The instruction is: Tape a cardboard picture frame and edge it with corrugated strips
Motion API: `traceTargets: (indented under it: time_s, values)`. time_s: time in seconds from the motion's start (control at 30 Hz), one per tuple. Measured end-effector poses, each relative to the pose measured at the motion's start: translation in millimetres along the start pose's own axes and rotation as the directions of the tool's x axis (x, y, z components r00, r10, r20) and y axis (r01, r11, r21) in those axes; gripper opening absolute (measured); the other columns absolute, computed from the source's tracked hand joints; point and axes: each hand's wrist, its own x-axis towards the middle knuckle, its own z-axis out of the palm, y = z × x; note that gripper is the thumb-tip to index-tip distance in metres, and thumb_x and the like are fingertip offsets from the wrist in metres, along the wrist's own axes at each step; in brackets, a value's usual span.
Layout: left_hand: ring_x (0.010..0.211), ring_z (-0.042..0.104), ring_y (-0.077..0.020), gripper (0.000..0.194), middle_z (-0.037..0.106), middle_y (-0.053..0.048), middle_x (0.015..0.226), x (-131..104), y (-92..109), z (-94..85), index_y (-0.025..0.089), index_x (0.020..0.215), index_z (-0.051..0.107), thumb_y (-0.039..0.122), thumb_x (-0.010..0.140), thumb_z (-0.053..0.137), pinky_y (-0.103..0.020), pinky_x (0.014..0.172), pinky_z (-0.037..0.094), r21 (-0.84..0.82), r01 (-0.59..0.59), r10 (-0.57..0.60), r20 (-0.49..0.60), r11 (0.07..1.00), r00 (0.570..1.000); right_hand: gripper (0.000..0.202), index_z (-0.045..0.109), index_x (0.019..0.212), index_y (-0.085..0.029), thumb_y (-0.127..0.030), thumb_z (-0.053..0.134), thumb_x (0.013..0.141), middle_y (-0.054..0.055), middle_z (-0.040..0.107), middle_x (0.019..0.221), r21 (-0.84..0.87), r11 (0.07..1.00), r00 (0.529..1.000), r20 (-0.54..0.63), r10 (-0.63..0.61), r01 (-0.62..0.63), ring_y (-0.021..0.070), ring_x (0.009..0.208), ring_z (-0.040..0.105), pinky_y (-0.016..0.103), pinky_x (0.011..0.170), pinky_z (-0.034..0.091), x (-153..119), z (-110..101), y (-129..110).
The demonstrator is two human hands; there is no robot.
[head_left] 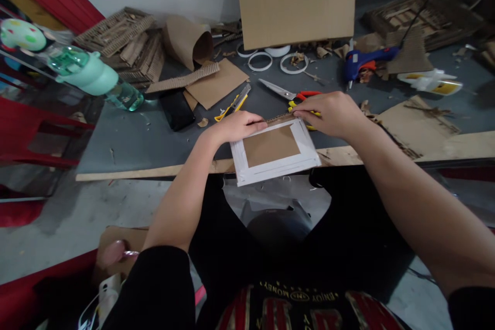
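A cardboard piece (273, 147) with a white taped border juts over the table's front edge, its brown middle facing up. Along its far side runs a narrow corrugated cardboard strip (281, 118). My left hand (242, 126) grips the far left side, thumb along the strip. At the strip's right end, the fingers of my right hand (327, 112) pinch it; the fingertips partly hide it. Scissors (284, 92) with red and yellow handles lie just beyond, partly covered by my right hand. A yellow utility knife (234, 104) rests beyond my left hand.
A blue glue gun (367, 62) and a white glue bottle (431, 82) lie at right. A large cardboard sheet (296, 0) stands at the back, near tape rings (260, 61). At left are a black phone (176, 110), a green bottle (93, 75) and stacked corrugated pieces (135, 54).
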Motion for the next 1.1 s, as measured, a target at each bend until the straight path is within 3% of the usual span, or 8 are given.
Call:
traceTargets:
  time_s: [0.1, 0.23, 0.37, 0.53, 0.67, 0.9, 1.0, 1.1]
  values:
    - [0.084, 0.064, -0.0195, 0.042, 0.074, -0.006, 0.089, 1.1, -0.4, 1.1, 0.021, 0.09, 0.073, 0.045, 0.109, 0.044, -0.033, 0.078, 0.044, 0.013, -0.014, 0.014, -0.005, 1.0, 1.0, 0.04, 0.086, 0.126, -0.039, -0.048, 0.051, 0.109, 0.005, 0.084, 0.119, -0.055, 0.995, 0.996, -0.014, 0.087, -0.088, 0.0326, 0.111, 0.077, 0.046, 0.088, 0.055, -0.3, -0.9, -1.2]
    - [0.091, 0.07, -0.0231, 0.039, 0.078, -0.01, 0.097, -0.6, 5.6, 2.6, 0.02, 0.099, 0.075, 0.038, 0.113, 0.043, -0.034, 0.079, 0.044, 0.175, 0.008, 0.001, -0.055, 0.985, 0.998, 0.041, 0.086, 0.127, -0.036, -0.046, 0.052, 0.107, 0.006, 0.084, 0.122, -0.07, 0.993, 0.995, 0.001, 0.097, -0.097, 0.0342, 0.113, 0.077, 0.049, 0.088, 0.057, 0.3, -1.4, -2.6]
    - [0.101, 0.076, -0.0297, 0.039, 0.082, -0.015, 0.112, -2.9, 16.8, 8.0, 0.018, 0.12, 0.076, 0.034, 0.115, 0.041, -0.037, 0.079, 0.045, 0.375, 0.134, -0.051, -0.223, 0.917, 0.974, 0.041, 0.085, 0.13, -0.039, -0.043, 0.052, 0.107, 0.003, 0.083, 0.125, 0.001, 0.995, 0.992, -0.078, 0.101, -0.102, 0.0345, 0.122, 0.075, 0.052, 0.094, 0.059, 1.4, -0.4, -3.5]
    - [0.094, 0.077, -0.0292, 0.039, 0.083, -0.017, 0.107, -2.8, 23.3, 15.7, 0.016, 0.119, 0.076, 0.033, 0.115, 0.041, -0.037, 0.076, 0.047, 0.439, 0.167, 0.001, -0.357, 0.883, 0.934, 0.046, 0.084, 0.133, -0.042, -0.052, 0.046, 0.109, 0.001, 0.082, 0.128, 0.088, 0.988, 0.979, -0.147, 0.139, -0.127, 0.0355, 0.126, 0.075, 0.056, 0.1, 0.06, 1.9, -5.3, -8.0]
    - [0.094, 0.077, -0.0291, 0.036, 0.082, -0.016, 0.105, -2.9, 22.3, 16.2, 0.017, 0.116, 0.076, 0.034, 0.115, 0.044, -0.037, 0.076, 0.045, 0.397, 0.176, -0.021, -0.365, 0.901, 0.931, 0.045, 0.086, 0.128, -0.044, -0.054, 0.046, 0.108, -0.001, 0.083, 0.127, 0.113, 0.986, 0.979, -0.15, 0.141, -0.124, 0.0361, 0.126, 0.075, 0.058, 0.105, 0.059, 1.5, -10.8, -11.4]
    - [0.099, 0.078, -0.0293, 0.036, 0.083, -0.014, 0.108, -3.9, 24.5, 15.9, 0.018, 0.119, 0.076, 0.033, 0.116, 0.043, -0.036, 0.073, 0.042, 0.392, 0.203, -0.041, -0.382, 0.897, 0.923, 0.041, 0.088, 0.12, -0.037, -0.058, 0.055, 0.107, 0.006, 0.085, 0.12, 0.221, 0.975, 0.961, -0.262, 0.085, -0.026, 0.0347, 0.114, 0.079, 0.054, 0.097, 0.062, 0.3, -10.3, -4.4]
    - [0.097, 0.078, -0.0289, 0.036, 0.084, -0.015, 0.109, -4.1, 23.9, 16.9, 0.018, 0.118, 0.076, 0.035, 0.116, 0.045, -0.036, 0.074, 0.044, 0.415, 0.195, -0.028, -0.377, 0.889, 0.926, 0.041, 0.089, 0.113, -0.032, -0.058, 0.059, 0.104, 0.007, 0.086, 0.112, 0.205, 0.977, 0.968, -0.229, 0.103, -0.055, 0.0315, 0.1, 0.08, 0.049, 0.085, 0.061, 1.0, -8.6, 1.4]
    - [0.097, 0.078, -0.0285, 0.036, 0.085, -0.015, 0.109, -3.2, 22.6, 19.3, 0.019, 0.118, 0.077, 0.038, 0.115, 0.047, -0.036, 0.075, 0.044, 0.419, 0.118, 0.025, -0.32, 0.901, 0.947, 0.043, 0.089, 0.102, -0.034, -0.064, 0.058, 0.103, 0.005, 0.086, 0.103, 0.117, 0.986, 0.978, -0.155, 0.136, -0.119, 0.03, 0.095, 0.078, 0.046, 0.08, 0.057, 1.4, -6.2, 6.2]
